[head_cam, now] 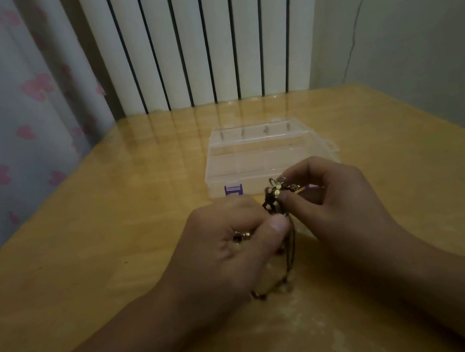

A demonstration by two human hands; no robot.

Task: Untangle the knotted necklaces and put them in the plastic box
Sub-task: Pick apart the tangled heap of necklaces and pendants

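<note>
A tangle of dark cord necklaces with small gold charms (274,196) hangs between my two hands above the wooden table (116,255). My left hand (230,246) pinches the cords with thumb and fingers, and a bit of charm shows inside its palm. My right hand (332,199) pinches the upper charms of the knot. Loose cord loops trail down to the table under my left wrist. Just behind my hands lies the clear plastic box (261,156) with purple latches, its lid closed and its compartments showing through.
A white ribbed radiator (202,34) stands behind the table's far edge. A curtain with pink hearts (1,106) hangs on the left, a plain wall on the right. Bare tabletop spreads to the left and right of my hands.
</note>
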